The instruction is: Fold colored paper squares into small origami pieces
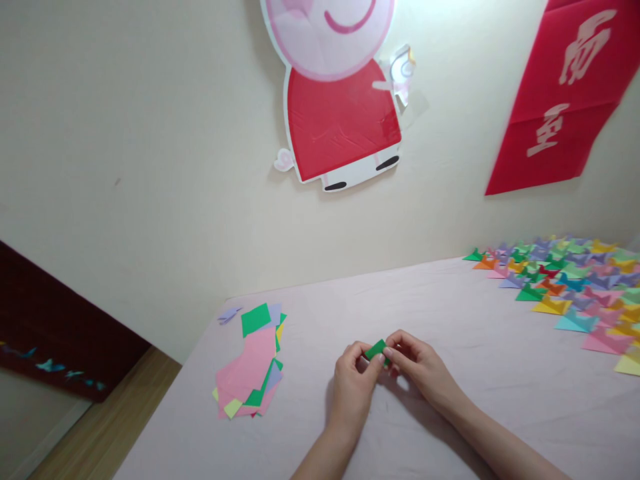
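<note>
A small piece of folded green paper [376,350] is held up between my two hands, above the pale cloth-covered table [310,440]. My left hand [354,377] pinches its left and lower edge between thumb and fingers. At its right end, the thumb and fingertips of my right hand [415,360] close on the same paper. Part of the paper is hidden behind the fingers, so its full folded shape cannot be made out.
Left of my hands lies a loose pile of coloured paper sheets [250,360]. A small purple item [230,316] sits behind it near the table's left edge. Rows of folded paper figures [575,287] cover the far right. Behind the table rises a wall [150,167] with a pig cutout [345,120].
</note>
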Motion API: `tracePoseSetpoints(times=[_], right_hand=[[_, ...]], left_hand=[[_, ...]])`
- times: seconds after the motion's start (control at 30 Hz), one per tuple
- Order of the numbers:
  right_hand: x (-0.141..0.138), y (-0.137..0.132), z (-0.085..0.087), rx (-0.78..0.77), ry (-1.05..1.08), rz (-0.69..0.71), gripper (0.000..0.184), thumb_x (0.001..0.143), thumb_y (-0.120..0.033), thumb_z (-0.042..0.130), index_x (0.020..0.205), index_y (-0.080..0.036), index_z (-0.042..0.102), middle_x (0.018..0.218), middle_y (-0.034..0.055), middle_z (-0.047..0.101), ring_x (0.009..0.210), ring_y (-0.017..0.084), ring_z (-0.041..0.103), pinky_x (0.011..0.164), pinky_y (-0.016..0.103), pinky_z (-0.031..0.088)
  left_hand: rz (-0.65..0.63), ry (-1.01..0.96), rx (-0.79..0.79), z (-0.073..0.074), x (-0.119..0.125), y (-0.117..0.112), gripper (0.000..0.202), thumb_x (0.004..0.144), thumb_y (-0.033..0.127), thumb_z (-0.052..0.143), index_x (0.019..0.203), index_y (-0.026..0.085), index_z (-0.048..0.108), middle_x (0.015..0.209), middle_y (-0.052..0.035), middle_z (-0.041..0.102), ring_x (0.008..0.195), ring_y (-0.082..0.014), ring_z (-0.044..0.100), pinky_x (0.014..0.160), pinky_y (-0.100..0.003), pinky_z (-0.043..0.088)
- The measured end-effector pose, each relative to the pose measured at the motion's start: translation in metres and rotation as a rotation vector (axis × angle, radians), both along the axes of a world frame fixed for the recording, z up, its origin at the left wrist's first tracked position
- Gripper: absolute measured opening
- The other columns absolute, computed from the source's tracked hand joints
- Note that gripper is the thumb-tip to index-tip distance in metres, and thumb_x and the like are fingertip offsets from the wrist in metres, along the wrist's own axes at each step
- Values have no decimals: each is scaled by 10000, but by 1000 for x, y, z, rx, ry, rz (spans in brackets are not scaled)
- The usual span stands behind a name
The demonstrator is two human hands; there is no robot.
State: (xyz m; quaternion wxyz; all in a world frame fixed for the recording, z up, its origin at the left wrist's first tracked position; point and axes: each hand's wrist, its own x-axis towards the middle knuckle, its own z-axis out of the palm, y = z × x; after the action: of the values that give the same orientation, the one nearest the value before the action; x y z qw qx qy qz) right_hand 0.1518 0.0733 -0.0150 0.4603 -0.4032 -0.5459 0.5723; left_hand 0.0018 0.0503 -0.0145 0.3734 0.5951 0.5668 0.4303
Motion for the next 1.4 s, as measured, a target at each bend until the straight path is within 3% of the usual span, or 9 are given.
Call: tracePoseSetpoints(times=[0.2, 0.43, 0.53, 0.67, 0.77, 0.93, 1.03, 1.2, 1.4], right_hand=[[-2, -1, -3, 119, -118, -26, 295, 802, -476, 657, 776, -182, 641, 684, -7, 602, 649, 155, 543, 607, 268, 440], [3, 4, -5, 93, -146, -103, 334, 783, -523, 633, 712, -197, 621, 644, -16, 583, 618, 165, 523, 588, 278, 404], [6, 5, -5, 222, -378, -113, 267, 850, -441, 574, 729, -210, 632, 702, 6, 596, 703, 194, 537, 658, 314, 421], [4, 1, -7, 468, -735, -80, 186, 908, -278, 563, 746, -217, 630, 810, 30, 632, 873, 238, 524, 809, 395, 393], [0, -2, -10, 562, -914, -61, 116, 911, -200, 594, 803, -213, 635, 927, 44, 630, 932, 249, 508, 828, 407, 377], [-1, -3, -13, 577, -973, -49, 45, 897, -169, 633, 876, -208, 625, 971, 48, 609, 942, 246, 506, 822, 389, 390], [1, -3, -12, 567, -971, -44, 71, 897, -147, 621, 870, -213, 620, 969, 44, 611, 945, 245, 514, 825, 388, 393], [-3, 0, -11, 549, -1011, -50, 86, 906, -140, 588, 874, -213, 620, 967, 48, 616, 938, 249, 519, 827, 400, 396], [-7, 3, -11, 530, -1055, -70, 37, 880, -172, 614, 891, -206, 625, 966, 64, 620, 942, 272, 519, 829, 426, 395]], left_hand=[[-17, 48, -17, -1, 3, -2, 190, 850, 321, 635, 708, 195, 619, 698, 26, 560, 675, -150, 483, 618, -248, 346], [-18, 121, -47, 1, 5, -6, 190, 832, 281, 619, 679, 195, 546, 679, 44, 539, 667, -140, 478, 615, -244, 331], [-22, 177, -59, 6, 2, -9, 189, 830, 275, 621, 671, 198, 554, 678, 37, 554, 680, -153, 496, 630, -258, 334], [-29, 510, -40, 17, -3, -20, 185, 847, 258, 630, 682, 203, 568, 690, 24, 586, 728, -187, 532, 711, -309, 359], [-42, 730, 60, 19, -6, -31, 55, 834, 198, 655, 866, 204, 611, 890, -12, 643, 875, -228, 557, 811, -368, 394], [-289, 847, 256, 11, -18, -43, 353, 890, 236, 634, 1233, 246, 549, 1345, -28, 558, 1236, -269, 450, 1047, -452, 338], [-384, 877, 296, 12, -27, -42, 400, 921, 363, 620, 1291, 257, 513, 1381, -8, 549, 1267, -261, 436, 1084, -456, 311], [-506, 911, 300, 22, -36, -35, 381, 888, 482, 651, 1191, 267, 566, 1372, 10, 555, 1254, -251, 449, 1071, -443, 326], [-515, 928, 269, 18, -42, -37, 497, 909, 570, 569, 1306, 280, 501, 1461, -7, 478, 1312, -291, 387, 1087, -485, 299]])
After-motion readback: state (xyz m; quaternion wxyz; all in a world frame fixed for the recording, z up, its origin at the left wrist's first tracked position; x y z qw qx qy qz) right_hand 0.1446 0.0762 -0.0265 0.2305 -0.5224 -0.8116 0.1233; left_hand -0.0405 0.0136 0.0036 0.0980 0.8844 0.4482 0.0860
